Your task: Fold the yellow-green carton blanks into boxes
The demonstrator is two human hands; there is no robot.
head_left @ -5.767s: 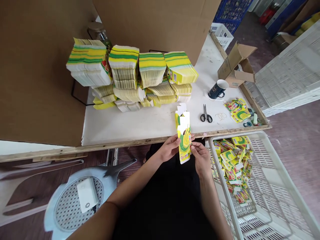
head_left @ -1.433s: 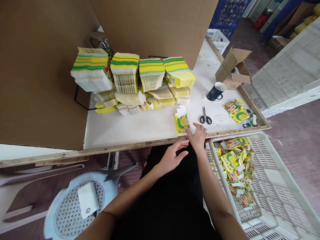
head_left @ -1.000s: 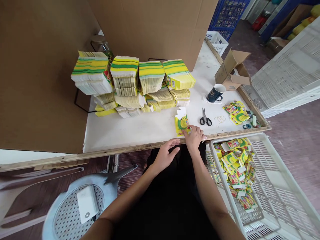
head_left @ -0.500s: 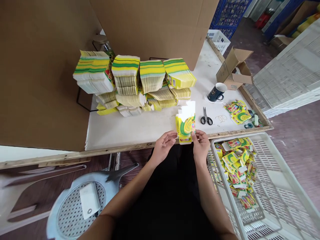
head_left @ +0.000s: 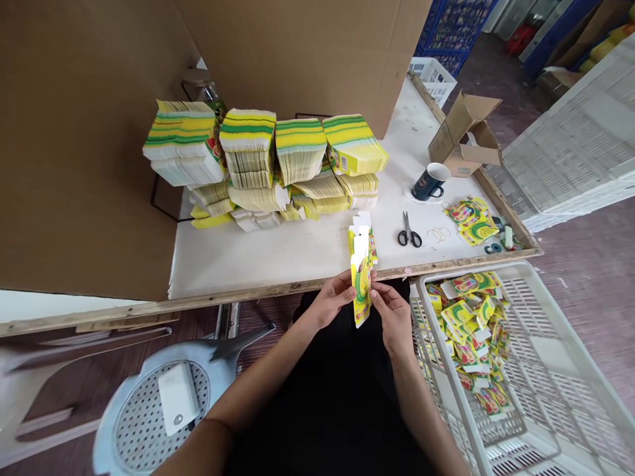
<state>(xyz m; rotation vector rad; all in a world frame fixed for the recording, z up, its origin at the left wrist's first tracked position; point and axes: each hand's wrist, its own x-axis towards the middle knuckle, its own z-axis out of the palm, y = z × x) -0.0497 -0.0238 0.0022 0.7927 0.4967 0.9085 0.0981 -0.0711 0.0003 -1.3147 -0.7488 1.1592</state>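
Carton (head_left: 362,284) at five o'clock from stacks (head_left: 248,135), pinched between left hand (head_left: 330,301) and right hand (head_left: 395,322), fingers and thumbs nearly closed on its sides, apt to crease or twist under too hard or uneven a squeeze.

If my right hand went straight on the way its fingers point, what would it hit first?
The yellow-green carton, which the right hand's fingertips touch. Just beyond it, probably the left hand's fingers, though depth is unclear from this single view.
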